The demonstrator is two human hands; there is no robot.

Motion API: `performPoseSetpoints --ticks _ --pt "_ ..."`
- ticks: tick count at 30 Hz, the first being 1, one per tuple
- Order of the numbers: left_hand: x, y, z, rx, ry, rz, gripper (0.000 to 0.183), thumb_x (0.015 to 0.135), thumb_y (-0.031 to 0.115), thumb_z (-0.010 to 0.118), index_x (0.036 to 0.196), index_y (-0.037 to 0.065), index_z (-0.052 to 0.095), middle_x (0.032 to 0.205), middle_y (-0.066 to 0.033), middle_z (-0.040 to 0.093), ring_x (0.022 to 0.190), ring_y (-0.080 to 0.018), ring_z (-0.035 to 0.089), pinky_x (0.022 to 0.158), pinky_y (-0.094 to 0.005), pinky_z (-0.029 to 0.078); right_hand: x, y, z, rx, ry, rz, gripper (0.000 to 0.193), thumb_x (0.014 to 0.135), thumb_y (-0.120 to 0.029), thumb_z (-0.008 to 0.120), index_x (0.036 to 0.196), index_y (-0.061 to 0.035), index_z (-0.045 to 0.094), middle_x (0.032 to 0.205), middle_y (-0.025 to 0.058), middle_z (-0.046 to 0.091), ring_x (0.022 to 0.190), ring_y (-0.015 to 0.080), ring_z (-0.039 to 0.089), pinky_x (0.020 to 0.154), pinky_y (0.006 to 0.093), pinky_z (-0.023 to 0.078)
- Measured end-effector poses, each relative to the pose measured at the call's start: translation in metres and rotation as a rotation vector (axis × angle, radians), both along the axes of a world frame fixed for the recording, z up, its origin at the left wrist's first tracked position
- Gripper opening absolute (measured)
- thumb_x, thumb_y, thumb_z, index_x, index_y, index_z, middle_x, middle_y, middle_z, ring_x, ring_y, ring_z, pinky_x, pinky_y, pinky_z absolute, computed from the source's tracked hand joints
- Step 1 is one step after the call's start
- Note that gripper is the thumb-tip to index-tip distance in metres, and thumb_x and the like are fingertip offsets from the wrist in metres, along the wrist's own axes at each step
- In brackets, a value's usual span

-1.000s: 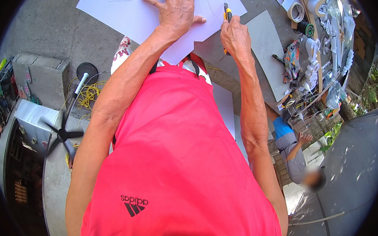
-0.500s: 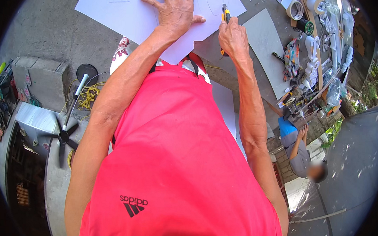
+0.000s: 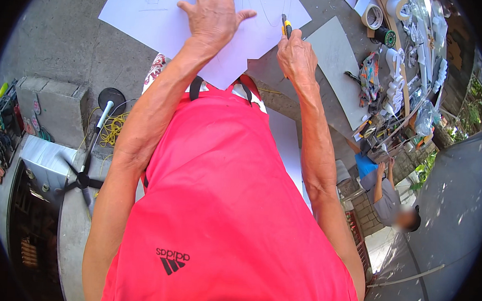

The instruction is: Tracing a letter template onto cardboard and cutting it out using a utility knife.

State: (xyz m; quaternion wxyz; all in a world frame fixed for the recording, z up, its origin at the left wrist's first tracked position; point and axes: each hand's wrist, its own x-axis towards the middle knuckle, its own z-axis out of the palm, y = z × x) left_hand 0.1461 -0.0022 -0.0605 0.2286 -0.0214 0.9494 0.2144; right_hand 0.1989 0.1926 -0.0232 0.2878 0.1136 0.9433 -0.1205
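My left hand (image 3: 212, 19) lies flat with fingers spread on a large white sheet (image 3: 144, 21). Thin drawn lines mark the sheet, curved ones to the right of this hand and a small sketch at its upper left. Wrapped round a yellow and black utility knife (image 3: 287, 26), my right hand (image 3: 297, 56) is at the sheet's right side. The knife's tip points away from me, close to the curved lines; whether the blade touches the sheet I cannot tell. My palm hides most of the handle.
On the right, a grey board (image 3: 338, 65) lies near tape rolls (image 3: 373, 17), a wooden strip and white foam scraps. A person (image 3: 383, 196) is farther right. To the left are a black fan (image 3: 82, 180), a yellow cord (image 3: 111, 131) and a concrete block (image 3: 55, 105).
The sheet has shifted slightly, and my left hand has moved a little lower and left on it. My right hand and the knife have come slightly nearer to me.
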Motion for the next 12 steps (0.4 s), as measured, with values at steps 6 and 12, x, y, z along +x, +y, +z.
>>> performPoseSetpoints --ticks 6,12 --pt "-0.007 -0.130 -0.034 -0.407 0.404 0.055 0.114 0.071 0.068 0.081 0.158 0.011 0.032 0.162 -0.0274 0.025 0.148 -0.0492 0.027 0.105 -0.0738 0.033 -0.015 0.018 0.008 0.056 0.005 0.153 0.031 0.102 -0.031 0.049 0.103 0.0002 0.053 0.080 0.0288 0.070 0.078 0.0485 0.069 0.070 0.0578 0.052" --pt "-0.003 -0.153 -0.020 -0.466 0.142 0.223 0.120 0.076 0.082 0.066 0.161 0.010 0.021 0.166 -0.0217 0.021 0.153 -0.0425 0.020 0.112 -0.0710 0.026 -0.041 0.032 -0.001 0.060 -0.011 0.193 0.033 0.103 -0.038 0.050 0.106 -0.0057 0.052 0.075 0.0221 0.070 0.072 0.0426 0.070 0.068 0.0548 0.052"
